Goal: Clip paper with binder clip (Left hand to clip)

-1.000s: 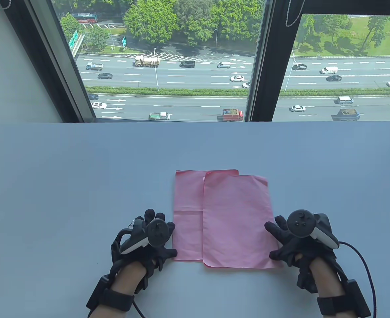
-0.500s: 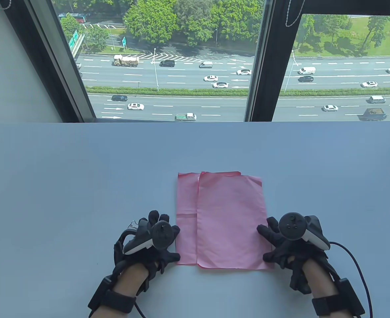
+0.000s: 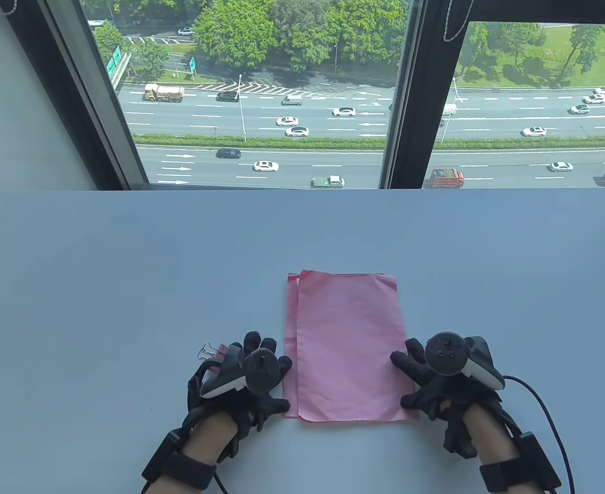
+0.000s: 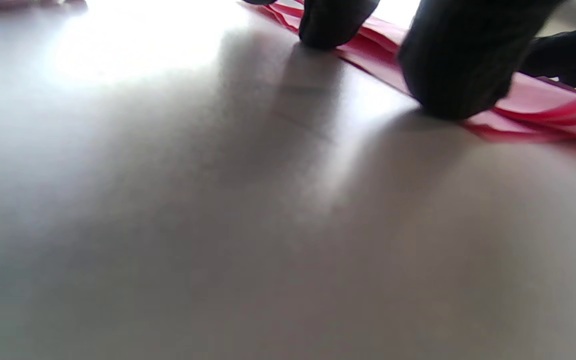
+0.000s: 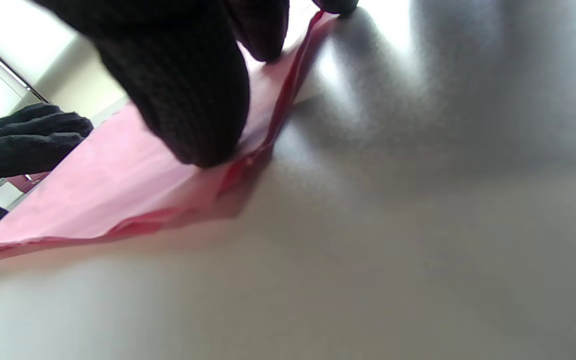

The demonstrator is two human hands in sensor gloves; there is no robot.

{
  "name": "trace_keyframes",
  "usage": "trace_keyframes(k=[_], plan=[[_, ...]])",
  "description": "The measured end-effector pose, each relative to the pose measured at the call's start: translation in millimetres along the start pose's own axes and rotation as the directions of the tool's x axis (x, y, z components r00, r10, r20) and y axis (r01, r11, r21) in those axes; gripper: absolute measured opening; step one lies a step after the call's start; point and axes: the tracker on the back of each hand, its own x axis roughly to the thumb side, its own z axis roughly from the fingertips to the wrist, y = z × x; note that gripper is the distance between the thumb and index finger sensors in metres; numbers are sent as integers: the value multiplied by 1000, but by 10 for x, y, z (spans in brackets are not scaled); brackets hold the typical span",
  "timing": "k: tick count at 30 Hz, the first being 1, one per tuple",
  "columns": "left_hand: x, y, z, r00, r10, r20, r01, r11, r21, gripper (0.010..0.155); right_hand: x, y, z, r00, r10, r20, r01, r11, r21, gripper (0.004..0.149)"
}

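No legible writing. Pink paper (image 3: 346, 345) flat on bench (image 3: 127, 267), between hands. Left hand (image 3: 253, 378) spread, fingertips on left paper edge; right hand (image 3: 431, 375) spread, pressing right edge. Binder clip (image 3: 211, 352) beside left hand.

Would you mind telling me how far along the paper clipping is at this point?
Nearly done: the pink sheets lie almost squared into one stack, only a thin strip of a lower sheet showing at the left. In hand: the left hand and right hand press on the stack's two sides. Left: the binder clip lies on the table behind the left hand, not yet picked up or clipped on.
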Motion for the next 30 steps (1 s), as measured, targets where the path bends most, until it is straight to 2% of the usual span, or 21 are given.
trace_keyframes(k=[3, 6, 9, 11, 15, 20, 22, 24, 26, 30], plan=[[-18, 31, 15, 1000, 10, -1, -10, 1000, -10, 79, 17, 7, -1, 1000, 2, 4, -2, 1000, 4, 83], [-52, 127, 76, 999, 41, -22, -39, 997, 74, 73, 11, -76, 40, 999, -46, 19, 46, 999, -18, 82], [-56, 161, 121, 999, 26, -33, -24, 998, 62, 65, 7, -146, 97, 1000, -13, 5, 14, 997, -75, 76], [-35, 152, 119, 999, 50, -1, -50, 997, 61, 59, 33, -163, 126, 999, -24, 23, 26, 996, -83, 74], [22, 123, 97, 997, 75, 28, -77, 996, 47, 59, 99, -149, 141, 998, -40, 47, 44, 996, -82, 71], [14, 144, 99, 999, 43, 24, -46, 992, 120, 62, 118, -187, 168, 996, -55, 67, 63, 990, -124, 72], [15, 160, 107, 1000, 22, 23, -25, 987, 156, 69, 128, -198, 183, 999, 6, 50, 2, 986, -169, 75], [38, 176, 110, 998, 28, 49, -37, 981, 189, 73, 150, -185, 182, 997, -2, 72, 14, 984, -179, 78], [74, 182, 106, 996, 34, 82, -49, 981, 186, 76, 187, -135, 159, 997, -9, 83, 21, 987, -156, 81], [121, 114, 58, 997, 6, 81, -13, 996, 84, 81, 230, -8, 71, 998, 55, 34, -55, 998, -26, 89]])
